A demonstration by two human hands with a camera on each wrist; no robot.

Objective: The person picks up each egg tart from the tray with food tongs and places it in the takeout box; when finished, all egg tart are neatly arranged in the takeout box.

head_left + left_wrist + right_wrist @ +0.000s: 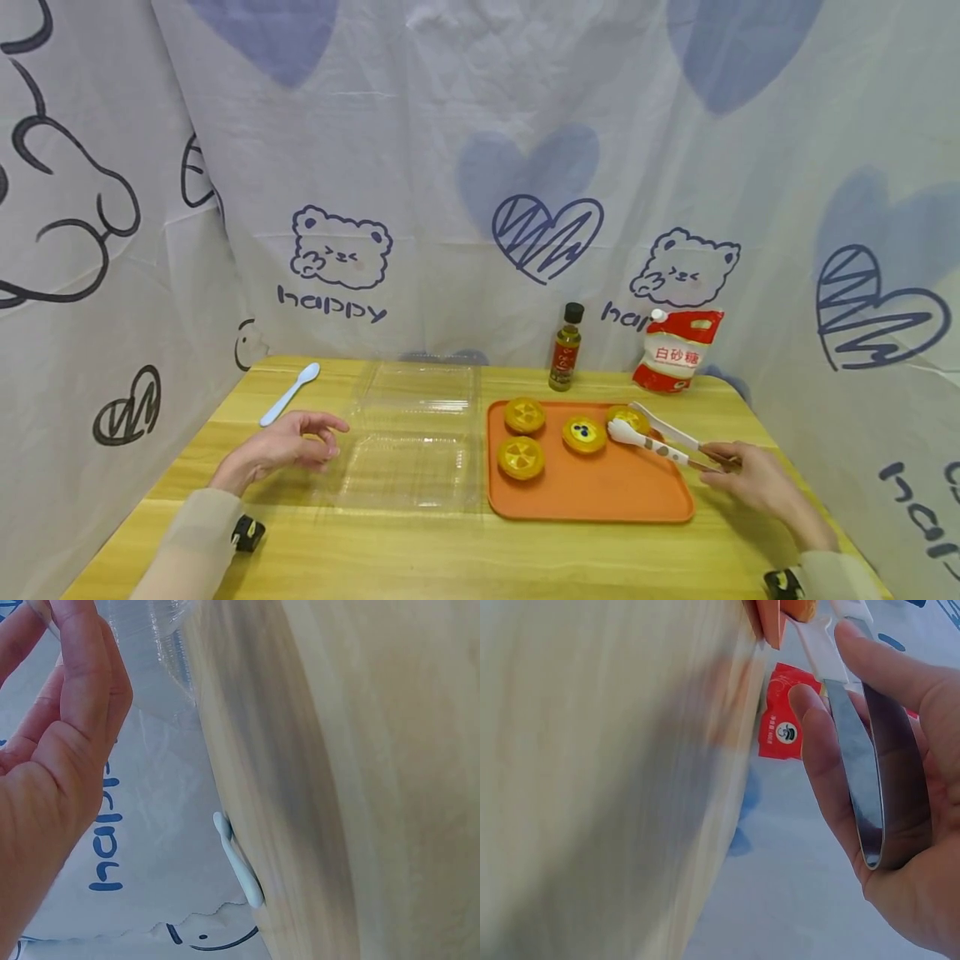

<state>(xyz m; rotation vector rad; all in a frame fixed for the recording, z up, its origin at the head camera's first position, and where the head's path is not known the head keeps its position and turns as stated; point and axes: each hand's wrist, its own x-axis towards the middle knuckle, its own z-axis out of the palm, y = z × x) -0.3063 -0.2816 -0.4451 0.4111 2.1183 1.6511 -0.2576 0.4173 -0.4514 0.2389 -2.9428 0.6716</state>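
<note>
My right hand (pixel 750 475) grips a pair of tongs (pixel 862 772) with metal arms and white ends. The ends of the tongs stand apart at the egg tart (pixel 628 416) in the tray's back right corner; whether they touch it I cannot tell. That tart lies on an orange tray (pixel 600 500) with several tarts, among them a berry-topped one (pixel 584 434). My left hand (pixel 296 443) hovers with loosely bent fingers beside an opened clear plastic box (pixel 408 471), apparently holding nothing. Its fingers (pixel 82 675) also show in the left wrist view.
A pale blue spoon (pixel 290 394) lies at the back left. Behind the tray stand a dark-capped bottle (pixel 566 350) and a red and white sugar pouch (pixel 678 352). A printed cloth (pixel 435 167) hangs along the back and sides of the wooden table (pixel 420 558).
</note>
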